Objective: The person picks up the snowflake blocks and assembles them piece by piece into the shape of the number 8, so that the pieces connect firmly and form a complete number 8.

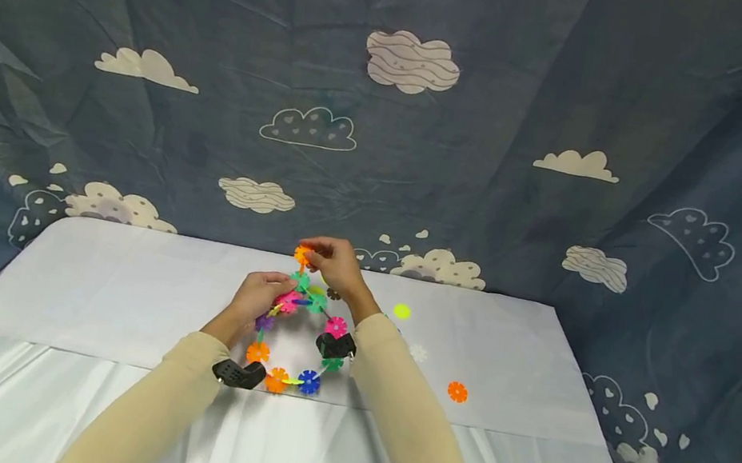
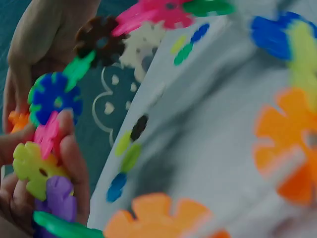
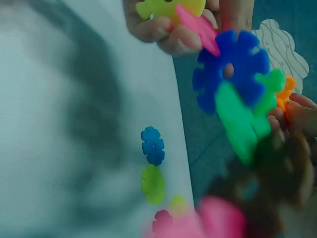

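Observation:
A ring of flower-shaped interlocking discs hangs between both hands, in pink, yellow, purple, blue, green, brown and orange. My left hand [image 1: 256, 296] grips its upper left part; in the left wrist view its fingers lie round a yellow disc [image 2: 30, 168] and a pink disc [image 2: 48, 135]. At the top, my right hand [image 1: 337, 262] pinches an orange disc [image 1: 301, 254], which sits above a green disc [image 1: 300, 281]. In the right wrist view that green disc meets a blue disc [image 3: 230, 69]. Lower on the ring are a blue disc [image 1: 309, 382] and an orange disc [image 1: 258, 352].
Loose discs lie on the white tabletop [image 1: 135, 291]: a yellow one [image 1: 402, 311], an orange one [image 1: 457, 392] and a pale one [image 1: 418, 351]. More show in the right wrist view, among them a blue disc [image 3: 152, 146]. A dark cloud-patterned cloth [image 1: 222, 159] hangs behind the table.

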Motion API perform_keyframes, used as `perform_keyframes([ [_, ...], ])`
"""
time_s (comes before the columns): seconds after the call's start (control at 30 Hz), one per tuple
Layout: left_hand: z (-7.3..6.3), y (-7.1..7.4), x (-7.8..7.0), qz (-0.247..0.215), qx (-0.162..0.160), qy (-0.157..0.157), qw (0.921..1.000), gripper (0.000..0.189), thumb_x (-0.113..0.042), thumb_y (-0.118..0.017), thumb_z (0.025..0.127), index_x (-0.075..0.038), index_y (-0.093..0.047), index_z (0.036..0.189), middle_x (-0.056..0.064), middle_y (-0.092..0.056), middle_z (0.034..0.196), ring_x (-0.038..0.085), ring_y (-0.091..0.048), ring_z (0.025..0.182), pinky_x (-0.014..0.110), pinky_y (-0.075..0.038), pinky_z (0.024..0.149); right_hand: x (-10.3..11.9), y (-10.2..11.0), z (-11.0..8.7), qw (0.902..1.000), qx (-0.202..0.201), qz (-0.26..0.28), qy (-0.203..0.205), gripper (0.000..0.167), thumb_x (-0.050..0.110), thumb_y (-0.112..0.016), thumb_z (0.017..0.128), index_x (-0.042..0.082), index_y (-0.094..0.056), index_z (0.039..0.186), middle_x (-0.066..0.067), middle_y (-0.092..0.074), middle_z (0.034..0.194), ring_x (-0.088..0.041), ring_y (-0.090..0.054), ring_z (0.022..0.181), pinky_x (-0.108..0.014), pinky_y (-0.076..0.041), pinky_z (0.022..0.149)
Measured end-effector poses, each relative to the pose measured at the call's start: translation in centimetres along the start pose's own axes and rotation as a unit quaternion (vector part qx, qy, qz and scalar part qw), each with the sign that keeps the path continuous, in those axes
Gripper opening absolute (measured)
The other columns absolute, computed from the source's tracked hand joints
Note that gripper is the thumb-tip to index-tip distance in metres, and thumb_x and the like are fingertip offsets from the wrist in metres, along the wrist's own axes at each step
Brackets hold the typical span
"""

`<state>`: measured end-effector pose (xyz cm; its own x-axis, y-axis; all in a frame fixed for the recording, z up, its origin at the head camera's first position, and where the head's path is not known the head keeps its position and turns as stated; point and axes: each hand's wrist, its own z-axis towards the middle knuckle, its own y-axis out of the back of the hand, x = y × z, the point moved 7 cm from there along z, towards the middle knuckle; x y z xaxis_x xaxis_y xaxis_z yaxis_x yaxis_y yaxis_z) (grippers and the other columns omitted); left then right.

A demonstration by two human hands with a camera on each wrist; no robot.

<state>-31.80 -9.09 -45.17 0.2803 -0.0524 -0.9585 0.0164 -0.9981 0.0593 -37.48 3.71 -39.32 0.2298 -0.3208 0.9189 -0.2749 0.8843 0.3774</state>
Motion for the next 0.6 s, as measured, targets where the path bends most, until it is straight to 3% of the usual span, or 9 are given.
perform_keyframes([
  [0.1, -0.2, -0.4, 0.9, -0.047, -0.03, 0.011, 0.9984, 0.029, -0.016, -0.06, 0.096, 0.007, -0.06, 0.114, -0.003, -0.061, 0.075, 0.005, -0.056, 0.06, 0.018, -0.047, 0.056, -0.1, -0.3, 0.5, 0.9999, -0.003, -0.004, -0.014, 0.023, -0.002, -0.059, 0.093, -0.006, -0.065, 0.115, -0.019, -0.068, 0.1, -0.016, -0.061, 0.069, -0.044, -0.056, 0.078],
  [0.2, -0.6, -0.8, 2.2, -0.075, -0.061, 0.019, 0.9951, 0.029, -0.018, -0.061, 0.096, 0.004, -0.061, 0.114, -0.004, -0.06, 0.074, 0.005, -0.053, 0.061, 0.018, -0.044, 0.056, -0.5, -0.9, 0.6, 0.9995, -0.003, -0.004, -0.03, 0.019, -0.004, -0.06, 0.092, -0.006, -0.066, 0.11, -0.019, -0.068, 0.097, -0.017, -0.063, 0.069, -0.037, -0.058, 0.073],
  [0.33, -0.9, -1.4, 3.5, -0.115, -0.072, 0.009, 0.9907, 0.027, -0.017, -0.059, 0.097, 0.005, -0.059, 0.113, -0.004, -0.058, 0.073, 0.005, -0.053, 0.06, 0.018, -0.044, 0.055, -1.1, -2.0, 0.5, 0.9989, 0.014, -0.012, -0.042, 0.019, -0.005, -0.061, 0.09, -0.004, -0.07, 0.107, -0.019, -0.067, 0.097, -0.018, -0.063, 0.07, -0.029, -0.058, 0.068],
  [0.43, -1.0, -1.5, 3.9, -0.109, -0.075, -0.016, 0.9911, 0.025, -0.014, -0.058, 0.097, 0.008, -0.059, 0.109, -0.003, -0.057, 0.074, 0.006, -0.051, 0.062, 0.018, -0.043, 0.055, -1.4, -2.9, 0.4, 0.9984, 0.03, -0.023, -0.041, 0.02, -0.005, -0.062, 0.09, -0.002, -0.072, 0.107, -0.017, -0.066, 0.099, -0.016, -0.061, 0.072, -0.024, -0.056, 0.067],
  [0.6, -1.0, -0.4, 3.8, -0.036, -0.07, -0.042, 0.996, 0.027, -0.011, -0.06, 0.095, 0.013, -0.061, 0.108, 0.004, -0.061, 0.083, 0.005, -0.052, 0.068, 0.017, -0.046, 0.059, -2.1, -4.1, 0.3, 0.9976, 0.052, -0.024, -0.038, 0.019, -0.005, -0.062, 0.09, -0.001, -0.072, 0.106, -0.013, -0.065, 0.095, -0.013, -0.06, 0.07, -0.023, -0.055, 0.066],
])
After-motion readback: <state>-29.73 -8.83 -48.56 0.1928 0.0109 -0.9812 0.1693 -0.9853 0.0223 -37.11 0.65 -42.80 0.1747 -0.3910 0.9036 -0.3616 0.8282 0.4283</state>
